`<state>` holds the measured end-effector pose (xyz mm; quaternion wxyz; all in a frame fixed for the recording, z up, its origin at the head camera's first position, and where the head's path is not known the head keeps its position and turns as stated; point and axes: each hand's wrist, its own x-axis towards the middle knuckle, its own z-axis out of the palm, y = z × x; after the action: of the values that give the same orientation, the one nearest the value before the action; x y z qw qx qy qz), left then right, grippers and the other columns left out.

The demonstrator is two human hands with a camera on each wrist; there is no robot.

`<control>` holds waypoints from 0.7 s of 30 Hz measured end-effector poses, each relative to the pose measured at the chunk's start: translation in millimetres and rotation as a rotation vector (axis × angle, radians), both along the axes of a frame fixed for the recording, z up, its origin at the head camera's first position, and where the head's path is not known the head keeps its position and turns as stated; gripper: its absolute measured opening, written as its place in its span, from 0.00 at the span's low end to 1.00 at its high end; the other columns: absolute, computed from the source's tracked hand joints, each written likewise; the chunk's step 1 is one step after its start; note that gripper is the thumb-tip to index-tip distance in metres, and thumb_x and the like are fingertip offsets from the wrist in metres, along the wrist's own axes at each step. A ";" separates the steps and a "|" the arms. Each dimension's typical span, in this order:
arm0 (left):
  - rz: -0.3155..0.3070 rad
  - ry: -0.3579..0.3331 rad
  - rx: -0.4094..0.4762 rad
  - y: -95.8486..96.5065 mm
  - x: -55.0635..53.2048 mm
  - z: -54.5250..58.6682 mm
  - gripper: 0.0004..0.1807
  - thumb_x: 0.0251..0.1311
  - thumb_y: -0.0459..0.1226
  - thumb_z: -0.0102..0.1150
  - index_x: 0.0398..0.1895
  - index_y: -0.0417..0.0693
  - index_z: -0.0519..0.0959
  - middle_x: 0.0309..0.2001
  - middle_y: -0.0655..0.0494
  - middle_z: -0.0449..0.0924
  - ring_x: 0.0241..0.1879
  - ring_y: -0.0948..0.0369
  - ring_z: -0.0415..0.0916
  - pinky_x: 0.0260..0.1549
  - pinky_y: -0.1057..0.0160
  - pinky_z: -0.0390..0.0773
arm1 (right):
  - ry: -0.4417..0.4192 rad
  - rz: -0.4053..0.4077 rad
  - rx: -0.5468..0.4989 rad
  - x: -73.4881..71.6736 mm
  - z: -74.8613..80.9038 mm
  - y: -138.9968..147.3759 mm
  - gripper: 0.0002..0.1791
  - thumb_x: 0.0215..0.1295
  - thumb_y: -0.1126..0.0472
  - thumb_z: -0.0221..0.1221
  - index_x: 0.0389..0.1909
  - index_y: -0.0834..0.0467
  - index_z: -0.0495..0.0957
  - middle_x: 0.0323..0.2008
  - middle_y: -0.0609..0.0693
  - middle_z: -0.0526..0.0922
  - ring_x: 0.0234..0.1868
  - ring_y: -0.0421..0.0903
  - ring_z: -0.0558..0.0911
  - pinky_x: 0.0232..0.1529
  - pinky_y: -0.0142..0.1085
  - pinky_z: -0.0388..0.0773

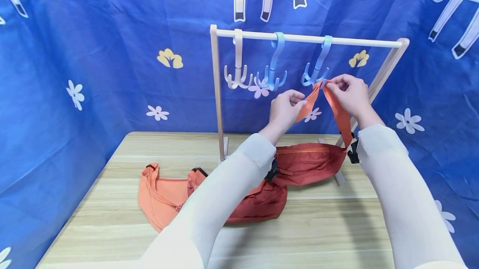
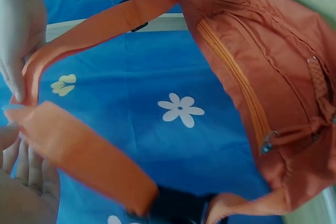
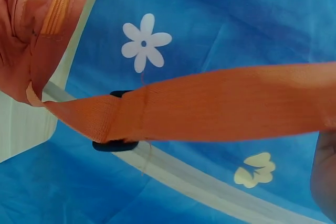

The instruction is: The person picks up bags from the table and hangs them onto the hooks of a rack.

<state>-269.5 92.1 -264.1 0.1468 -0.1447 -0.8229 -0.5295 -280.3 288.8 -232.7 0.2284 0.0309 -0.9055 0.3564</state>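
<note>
A red waist bag point(image 1: 310, 163) with a zipper hangs low over the table, its orange strap point(image 1: 338, 111) raised in a loop to the right-hand blue hook point(image 1: 317, 69). Just right of that hook, my right hand point(image 1: 351, 94) pinches the strap's top between thumb and fingers. My left hand point(image 1: 283, 111) holds the strap's other side, lower and to the left. In the left wrist view the left fingers point(image 2: 37, 174) lie behind the strap, near a black buckle point(image 2: 181, 205). A black slider point(image 3: 116, 144) sits on the strap in the right wrist view.
The wooden rack's rail point(image 1: 366, 43) also carries a white hook point(image 1: 238, 63) and another blue hook point(image 1: 275, 63). A second waist bag point(image 1: 262, 208), red and orange, lies on the wooden table point(image 1: 101, 219), partly behind my left forearm. A blue patterned cloth point(image 1: 123, 53) surrounds the table.
</note>
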 end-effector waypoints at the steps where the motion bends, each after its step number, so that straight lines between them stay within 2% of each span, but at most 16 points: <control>1: -0.002 0.002 -0.003 -1.2 -0.3 -1.7 0.09 0.59 0.41 0.65 0.41 0.50 0.84 0.31 0.62 0.82 0.33 0.66 0.76 0.34 0.70 0.73 | 0.003 0.004 -0.005 0.1 -2.0 1.0 0.23 0.65 0.44 0.57 0.46 0.61 0.79 0.33 0.54 0.77 0.30 0.42 0.74 0.25 0.24 0.71; 7: -0.023 0.005 0.004 -13.3 -3.0 -12.3 0.12 0.57 0.41 0.67 0.43 0.49 0.83 0.33 0.60 0.81 0.34 0.66 0.76 0.35 0.69 0.74 | 0.030 0.029 -0.037 3.1 -15.9 8.1 0.24 0.65 0.47 0.58 0.51 0.62 0.76 0.38 0.55 0.77 0.36 0.43 0.73 0.33 0.25 0.70; 14: -0.073 -0.016 0.043 -32.1 2.0 -22.8 0.14 0.54 0.42 0.69 0.42 0.49 0.82 0.34 0.60 0.81 0.33 0.66 0.76 0.35 0.69 0.75 | 0.082 0.012 -0.093 13.8 -33.4 11.9 0.28 0.64 0.47 0.59 0.59 0.59 0.70 0.45 0.55 0.75 0.43 0.42 0.74 0.39 0.27 0.71; 21: -0.123 -0.056 0.021 -51.8 10.5 -33.9 0.15 0.54 0.43 0.70 0.44 0.50 0.82 0.38 0.57 0.82 0.35 0.65 0.77 0.35 0.68 0.76 | 0.202 -0.032 -0.142 25.5 -53.5 9.0 0.24 0.64 0.52 0.61 0.56 0.59 0.72 0.45 0.56 0.78 0.41 0.37 0.74 0.39 0.25 0.69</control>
<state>-259.0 40.3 -298.0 0.0923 -0.1788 -0.8105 -0.5500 -254.8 297.8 -286.2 0.3257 0.0358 -0.8508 0.4108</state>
